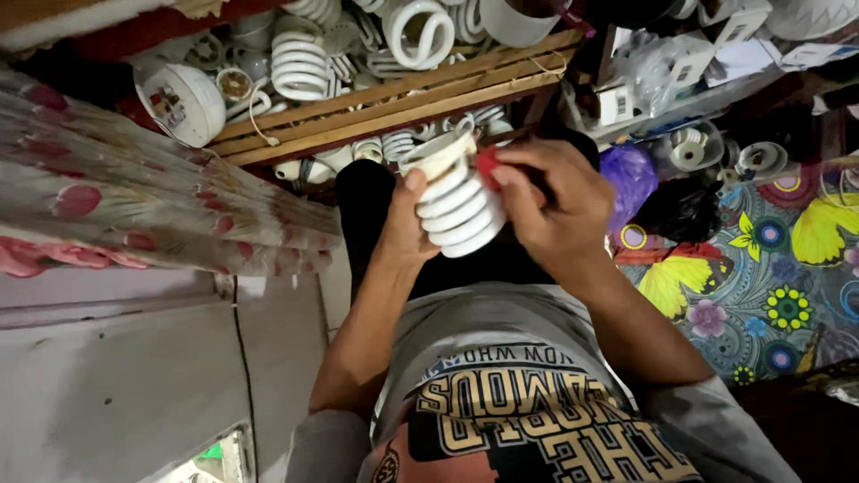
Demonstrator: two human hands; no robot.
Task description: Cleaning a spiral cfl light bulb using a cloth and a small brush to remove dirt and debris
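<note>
My left hand [404,228] holds a white spiral lamp bulb [461,210] in front of my chest, with its cream base [438,154] pointing away from me. My right hand [548,201] is closed on a small red-handled tool [488,164], whose tip rests against the base of the bulb. The tool's shaft is hidden by my fingers. My black trousers lie below both hands.
A wooden slatted crate [394,98] holds several white spiral bulbs and lamp parts [300,63]. A floral cloth [134,206] hangs at the left. At the right lie a butterfly-patterned cloth [769,268], a purple bag [631,174], a black bag [684,210] and loose lamp housings [693,148].
</note>
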